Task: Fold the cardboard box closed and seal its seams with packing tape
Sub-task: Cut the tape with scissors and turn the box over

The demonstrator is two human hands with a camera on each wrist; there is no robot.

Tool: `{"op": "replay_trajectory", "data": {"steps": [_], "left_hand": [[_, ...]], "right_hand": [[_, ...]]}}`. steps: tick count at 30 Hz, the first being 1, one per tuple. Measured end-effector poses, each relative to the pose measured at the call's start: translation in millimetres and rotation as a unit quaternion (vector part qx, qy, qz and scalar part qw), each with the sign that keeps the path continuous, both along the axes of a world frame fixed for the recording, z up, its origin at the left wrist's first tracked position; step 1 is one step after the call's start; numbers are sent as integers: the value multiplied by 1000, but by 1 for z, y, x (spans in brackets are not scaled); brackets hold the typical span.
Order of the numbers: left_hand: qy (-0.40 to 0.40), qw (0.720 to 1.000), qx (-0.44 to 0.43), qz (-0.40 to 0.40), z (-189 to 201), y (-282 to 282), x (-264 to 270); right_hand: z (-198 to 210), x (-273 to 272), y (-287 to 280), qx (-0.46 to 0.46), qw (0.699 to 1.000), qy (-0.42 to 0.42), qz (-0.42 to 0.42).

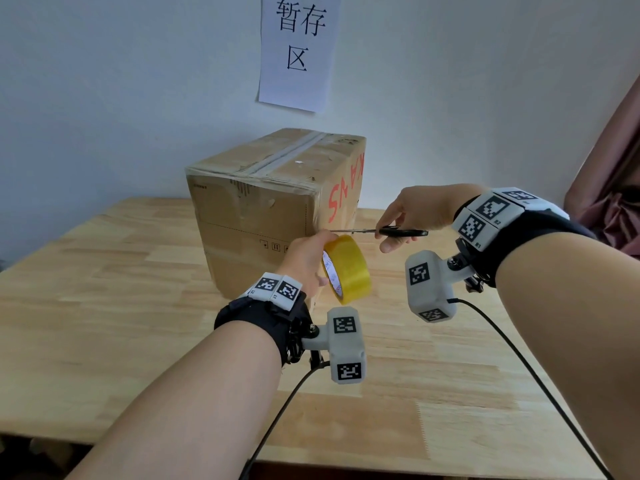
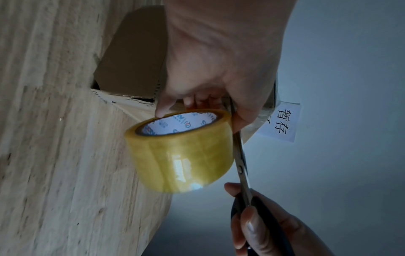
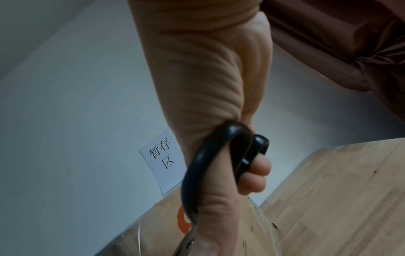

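Low in the centre of the head view, the left hand (image 1: 304, 261) curls around the yellow tape roll (image 1: 348, 270), thumb on its rim and fingers through the core. Just right of it, the right hand (image 1: 412, 216) has its fingers through the black loops of the scissors (image 1: 381, 231), blades pointing left at the roll's top edge and looking nearly closed. To cut cleanly, I judge the strip should be kept taut and the blades square across it, close to the roll. Behind both hands, the cardboard box (image 1: 263, 209) stands closed at mid-frame, a tape strip along its top seam. It rests on a pale wooden table (image 1: 104, 306). Farther back, at upper centre, a paper sign (image 1: 299, 50) hangs on the white wall, with a reddish curtain (image 1: 616, 174) at the right edge.
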State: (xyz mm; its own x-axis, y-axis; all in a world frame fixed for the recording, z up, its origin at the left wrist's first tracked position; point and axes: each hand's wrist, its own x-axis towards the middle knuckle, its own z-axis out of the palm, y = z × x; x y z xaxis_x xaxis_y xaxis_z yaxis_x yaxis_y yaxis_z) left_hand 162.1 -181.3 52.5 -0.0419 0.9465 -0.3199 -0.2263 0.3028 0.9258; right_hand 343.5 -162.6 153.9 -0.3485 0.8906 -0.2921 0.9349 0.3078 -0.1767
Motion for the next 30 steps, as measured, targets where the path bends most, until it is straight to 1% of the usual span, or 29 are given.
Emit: {"op": "replay_trajectory", "data": {"steps": [4, 10, 16, 18, 21, 25, 30], "left_hand": [[-6, 1000, -8, -13, 2, -3, 3], [-16, 1000, 6, -20, -1, -5, 8], [40, 998, 43, 6, -9, -2, 8], [35, 997, 63, 15, -11, -1, 6], [8, 996, 83, 22, -12, -2, 2], [-14, 997, 80, 0, -13, -1, -6], [1, 996, 78, -38, -5, -1, -14]], "right_hand": [[-5, 3, -4, 1, 1000, 17, -5], [-12, 5, -7, 6, 999, 38, -11], [-16, 5, -12, 10, 998, 54, -20], [-19, 4, -13, 9, 998, 62, -21], [-22, 4, -15, 11, 997, 74, -22], [-18, 5, -14, 6, 997, 69, -19], [-12, 1, -15, -2, 999, 52, -13]]}}
